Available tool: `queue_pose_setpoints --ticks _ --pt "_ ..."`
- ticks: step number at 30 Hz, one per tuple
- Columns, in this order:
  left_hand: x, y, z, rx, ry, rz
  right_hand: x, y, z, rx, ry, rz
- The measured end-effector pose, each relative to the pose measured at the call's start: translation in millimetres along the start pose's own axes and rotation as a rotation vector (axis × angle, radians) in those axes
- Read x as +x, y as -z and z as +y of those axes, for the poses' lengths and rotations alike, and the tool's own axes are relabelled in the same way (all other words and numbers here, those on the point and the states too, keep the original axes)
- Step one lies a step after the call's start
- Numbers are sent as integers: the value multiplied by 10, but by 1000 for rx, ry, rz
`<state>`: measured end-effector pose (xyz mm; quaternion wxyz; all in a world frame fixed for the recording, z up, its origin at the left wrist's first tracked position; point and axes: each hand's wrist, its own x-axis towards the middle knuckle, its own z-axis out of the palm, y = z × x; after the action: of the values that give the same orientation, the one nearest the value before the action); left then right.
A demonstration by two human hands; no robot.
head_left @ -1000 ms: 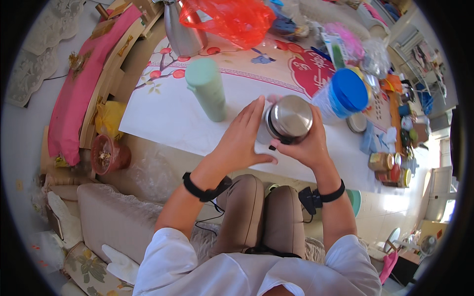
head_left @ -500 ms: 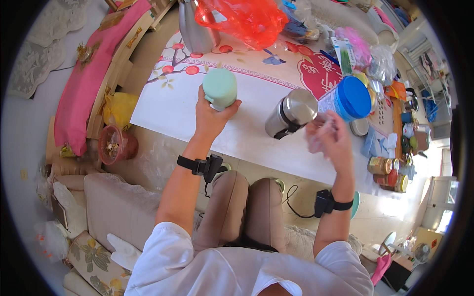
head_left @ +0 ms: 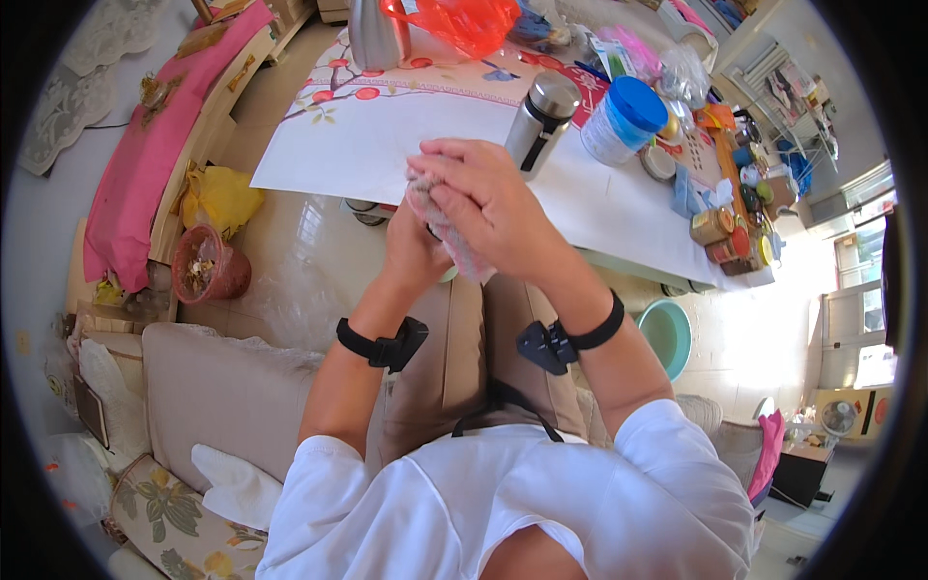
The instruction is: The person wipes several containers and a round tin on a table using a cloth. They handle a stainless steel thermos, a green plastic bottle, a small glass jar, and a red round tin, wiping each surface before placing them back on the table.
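Note:
My two hands meet above the table's near edge, the right over the left. My right hand [head_left: 491,205] is closed on a pinkish-grey cloth [head_left: 440,224], which bunches out under its fingers. Beneath it, my left hand [head_left: 411,253] is curled round. The mint-green cup it held in the earlier frame is hidden by the cloth and the right hand. Just beyond the right hand stands a steel vacuum flask [head_left: 541,124] with a black band and handle. To its right is a tub [head_left: 619,121] with a blue lid.
On the white-covered table [head_left: 338,159], a steel jug [head_left: 377,37] and a red plastic bag [head_left: 464,24] stand at the back. Several jars [head_left: 730,240] line the right edge. A green basin [head_left: 665,338] sits on the floor at right, a red bin [head_left: 208,266] at left.
My right hand has moved left from beside the flask, bringing the cloth onto my left hand. The left hand has drawn lower and nearer; the cup has gone from sight. The view has shifted.

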<state>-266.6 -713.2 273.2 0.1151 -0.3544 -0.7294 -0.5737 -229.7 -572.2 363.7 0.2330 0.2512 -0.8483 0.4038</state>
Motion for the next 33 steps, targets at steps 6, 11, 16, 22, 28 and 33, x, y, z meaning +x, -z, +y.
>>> queue_pose_setpoints --ticks 6,11,16,22,28,33 --pt "-127 5 294 10 176 10 -23 144 76 432 -411 -14" --pt "-155 -3 295 175 -13 40 -6 156 284 872 -792 92" --pt "-169 -25 142 -222 95 176 -335 -270 409 1234 -752 305" --pt "-73 147 141 -145 305 117 -570 -634 756 1025 -642 247" --pt "-54 264 191 -504 317 145 -301 -285 522 992 -790 -238" --pt "63 226 222 -369 111 124 -69 -84 255 992 -798 -339"
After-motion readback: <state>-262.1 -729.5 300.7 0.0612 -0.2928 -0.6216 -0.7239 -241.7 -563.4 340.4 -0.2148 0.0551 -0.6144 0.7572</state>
